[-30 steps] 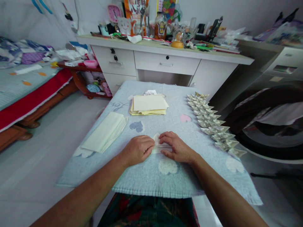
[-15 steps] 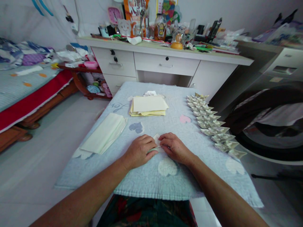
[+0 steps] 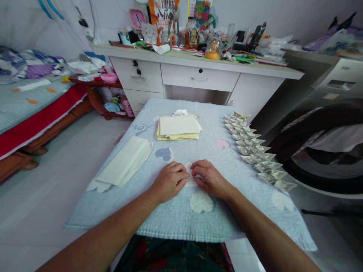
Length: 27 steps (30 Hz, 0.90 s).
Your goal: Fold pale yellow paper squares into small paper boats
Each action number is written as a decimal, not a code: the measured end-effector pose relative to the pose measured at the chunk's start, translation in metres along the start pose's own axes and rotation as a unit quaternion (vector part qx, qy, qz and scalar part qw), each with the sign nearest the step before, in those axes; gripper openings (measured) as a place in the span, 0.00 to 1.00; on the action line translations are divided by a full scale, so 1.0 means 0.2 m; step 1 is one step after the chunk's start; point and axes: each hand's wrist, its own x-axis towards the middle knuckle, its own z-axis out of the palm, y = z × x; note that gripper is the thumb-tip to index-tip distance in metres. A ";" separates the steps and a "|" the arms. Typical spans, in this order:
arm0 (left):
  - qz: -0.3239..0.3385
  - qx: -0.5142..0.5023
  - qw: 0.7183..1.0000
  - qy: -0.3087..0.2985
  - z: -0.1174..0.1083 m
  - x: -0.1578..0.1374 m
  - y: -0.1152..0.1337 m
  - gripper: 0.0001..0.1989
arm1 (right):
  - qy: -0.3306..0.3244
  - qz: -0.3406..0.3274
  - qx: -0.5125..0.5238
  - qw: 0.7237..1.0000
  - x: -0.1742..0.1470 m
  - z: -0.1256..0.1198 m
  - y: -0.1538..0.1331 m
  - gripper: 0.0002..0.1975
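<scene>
A small folded piece of paper (image 3: 191, 183) lies on the cloth-covered table near its front, partly hidden under my fingers. My left hand (image 3: 171, 180) pinches its left side, thumb toward me. On the paper's right side, my right hand (image 3: 209, 176) grips with thumb and curled fingers. A raised fold runs crosswise between the two hands. Farther back sits a stack of cream and yellow paper sheets (image 3: 179, 125). Left of my hands rests a pile of pale, long folded paper (image 3: 124, 160). Along the right edge stand several folded paper boats (image 3: 256, 155) in a row.
The table (image 3: 181, 223) wears a light blue cloth with heart shapes. Behind it is a white desk (image 3: 198, 77) crowded with jars and small items. A washing machine (image 3: 320, 124) stands at the right, and a bed (image 3: 31, 109) at the left.
Both hands stay in nearly the same place on the paper. The fingers have shifted slightly, and the crosswise fold shows more plainly between them.
</scene>
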 end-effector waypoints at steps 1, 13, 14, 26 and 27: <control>0.002 0.001 1.000 0.000 0.00 0.00 0.00 0.09 | -0.001 -0.001 -0.004 1.000 0.00 0.00 0.00 0.06; -0.042 -0.002 0.999 0.033 0.02 -0.01 -0.01 0.05 | 0.013 0.028 0.005 1.000 0.02 0.02 0.00 0.05; -0.049 -0.003 0.998 0.033 0.01 -0.01 -0.02 0.05 | 0.013 0.032 0.006 0.999 0.01 0.01 0.00 0.05; -0.092 0.017 0.995 0.037 -0.01 -0.02 -0.05 0.08 | 0.010 0.102 -0.035 0.994 -0.01 -0.03 0.06 0.03; -0.096 0.019 0.995 0.038 -0.01 -0.02 -0.05 0.08 | 0.012 0.107 -0.035 0.994 -0.02 -0.04 0.06 0.04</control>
